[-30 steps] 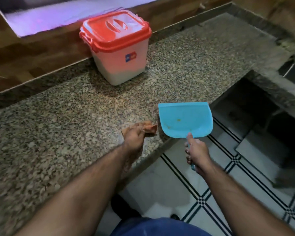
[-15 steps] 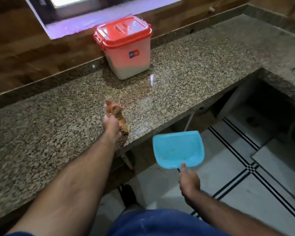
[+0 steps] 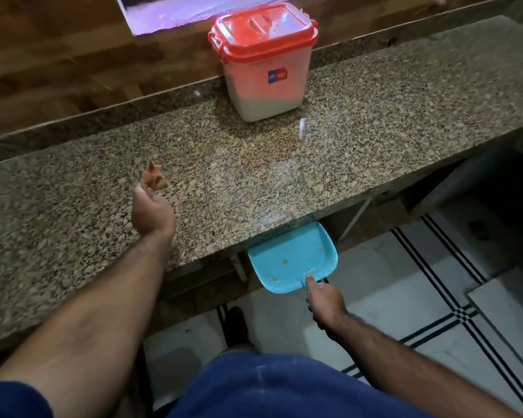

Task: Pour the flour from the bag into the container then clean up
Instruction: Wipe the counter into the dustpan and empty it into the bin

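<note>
I'm holding the dustpan (image 3: 293, 257) in my right hand (image 3: 325, 300), tucked under the counter (image 3: 375, 140) edge; left hand (image 3: 151, 211) is pinching a cloth (image 3: 153, 180) leftward.

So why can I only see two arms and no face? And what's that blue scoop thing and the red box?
The camera sits on the person's head and looks down, so you see only their arms. The right hand holds a blue dustpan by its handle, tucked just under the edge of the stone counter. The left hand pinches a small brown cloth above the counter. At the back stands a container with its red lid closed and white flour at the bottom.
</note>
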The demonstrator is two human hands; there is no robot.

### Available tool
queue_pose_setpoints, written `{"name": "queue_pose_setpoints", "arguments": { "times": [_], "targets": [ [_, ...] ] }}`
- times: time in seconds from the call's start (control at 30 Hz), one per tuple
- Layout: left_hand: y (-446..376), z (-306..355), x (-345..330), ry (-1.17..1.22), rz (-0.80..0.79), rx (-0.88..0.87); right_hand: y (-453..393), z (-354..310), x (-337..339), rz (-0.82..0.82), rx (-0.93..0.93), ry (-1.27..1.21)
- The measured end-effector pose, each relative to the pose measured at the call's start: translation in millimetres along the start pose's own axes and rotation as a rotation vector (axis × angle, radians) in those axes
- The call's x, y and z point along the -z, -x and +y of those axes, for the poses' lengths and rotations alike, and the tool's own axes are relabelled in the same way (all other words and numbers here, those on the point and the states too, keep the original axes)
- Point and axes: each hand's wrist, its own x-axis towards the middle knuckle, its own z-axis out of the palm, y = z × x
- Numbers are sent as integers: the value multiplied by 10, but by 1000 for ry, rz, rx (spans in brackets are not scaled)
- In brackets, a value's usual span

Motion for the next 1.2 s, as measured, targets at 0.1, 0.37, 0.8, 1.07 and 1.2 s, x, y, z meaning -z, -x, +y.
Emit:
{"name": "queue_pose_setpoints", "arguments": {
  "times": [0.1, 0.37, 0.8, 1.07, 1.2],
  "targets": [
    [-104, -483, 109, -137, -2, 21, -22, -81, -45, -17, -25, 3],
    [644, -400, -571, -9, -354, -42, -153, -236, -240, -45, -106, -34],
    [528, 599, -977, 431, -567, 105, -348, -489, -97, 10, -190, -62],
    [1193, 945, -1330, 531, -1226, -179, -327, -638, -137, 8, -199, -72],
    [1425, 1124, -1414, 471, -1311, -105, -341, -651, -33, -7, -149, -2]
  ]
}}
